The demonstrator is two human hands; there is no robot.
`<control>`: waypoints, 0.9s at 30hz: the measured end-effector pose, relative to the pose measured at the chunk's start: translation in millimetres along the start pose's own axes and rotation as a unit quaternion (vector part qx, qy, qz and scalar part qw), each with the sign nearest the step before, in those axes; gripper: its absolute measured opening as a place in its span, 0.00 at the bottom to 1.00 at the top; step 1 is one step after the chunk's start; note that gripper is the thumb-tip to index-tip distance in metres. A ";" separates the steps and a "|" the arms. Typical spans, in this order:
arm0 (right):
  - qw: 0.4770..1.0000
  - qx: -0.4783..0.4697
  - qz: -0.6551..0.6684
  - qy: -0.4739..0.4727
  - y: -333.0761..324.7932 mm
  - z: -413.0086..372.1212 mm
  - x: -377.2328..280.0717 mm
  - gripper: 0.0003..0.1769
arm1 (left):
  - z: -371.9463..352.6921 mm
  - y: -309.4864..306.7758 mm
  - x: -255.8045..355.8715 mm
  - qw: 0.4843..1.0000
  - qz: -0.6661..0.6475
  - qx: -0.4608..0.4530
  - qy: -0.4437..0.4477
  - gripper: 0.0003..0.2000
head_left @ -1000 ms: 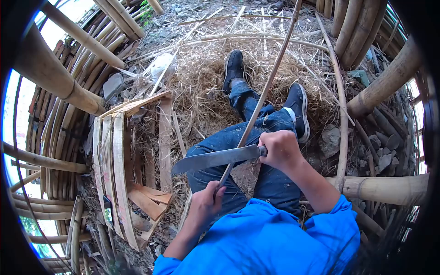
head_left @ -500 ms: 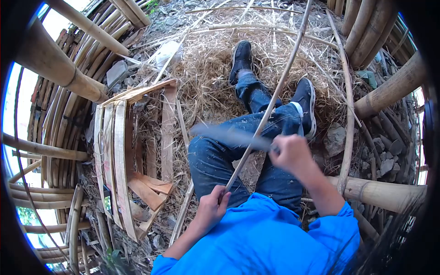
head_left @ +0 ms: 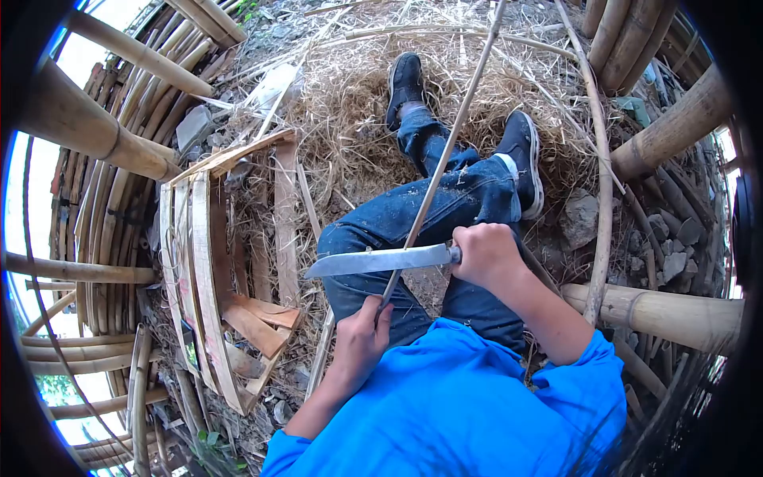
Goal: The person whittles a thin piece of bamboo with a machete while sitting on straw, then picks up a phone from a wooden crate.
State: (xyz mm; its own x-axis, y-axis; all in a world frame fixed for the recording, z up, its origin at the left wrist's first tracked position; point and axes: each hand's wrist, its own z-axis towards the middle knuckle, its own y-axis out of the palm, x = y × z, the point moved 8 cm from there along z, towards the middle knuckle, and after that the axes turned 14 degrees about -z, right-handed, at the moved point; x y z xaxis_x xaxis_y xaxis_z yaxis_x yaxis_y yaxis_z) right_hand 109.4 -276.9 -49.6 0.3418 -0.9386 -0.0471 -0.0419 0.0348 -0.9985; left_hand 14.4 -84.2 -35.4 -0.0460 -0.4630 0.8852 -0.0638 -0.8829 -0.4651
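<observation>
A long thin bamboo strip (head_left: pixel 450 141) slants from my lap up past the outstretched legs. Its lower end is in the closed fingers of my left hand (head_left: pixel 362 340). My right hand (head_left: pixel 489 256) grips the handle of a large machete (head_left: pixel 377 261), most of the handle hidden inside the fist. The broad grey blade lies across the strip above my left hand, pointing left, its tip over the thigh of my dark jeans (head_left: pixel 358 230). Pale shavings dot the jeans.
A wooden slat crate (head_left: pixel 203 266) lies at the left. Fibrous shavings (head_left: pixel 350 127) cover the ground around my shoes (head_left: pixel 520 155). A thick bamboo pole (head_left: pixel 660 318) and a thinner pole (head_left: pixel 598 151) are at the right, with broken stones (head_left: pixel 674 262) beyond.
The machete has come down and toward me along the strip, its blurred blade now sharp and more level. My right hand moved slightly left; my left hand keeps its hold.
</observation>
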 end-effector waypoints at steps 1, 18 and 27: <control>1.000 -0.002 0.001 -0.003 -1.1 2.1 1.0 0.13 | 1.4 -1.5 2.8 1.000 0.000 0.007 0.008 0.05; 0.980 0.006 0.131 0.148 -10.3 -4.9 52.2 0.08 | -29.1 24.0 -45.6 0.945 -0.226 -0.070 -0.225 0.06; 0.964 -0.182 0.191 -0.021 47.8 -39.9 -57.1 0.12 | -30.8 48.7 -53.4 0.891 -0.298 -0.150 -0.308 0.10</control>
State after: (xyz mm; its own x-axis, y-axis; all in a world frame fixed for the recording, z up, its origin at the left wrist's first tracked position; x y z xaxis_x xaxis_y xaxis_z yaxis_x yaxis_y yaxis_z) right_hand 50.3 -235.3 -93.6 0.2731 -0.8661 -0.4187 -0.4964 0.2459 -0.8325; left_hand -17.0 -100.1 -105.7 0.6351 0.0453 0.7711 -0.1609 -0.9686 0.1894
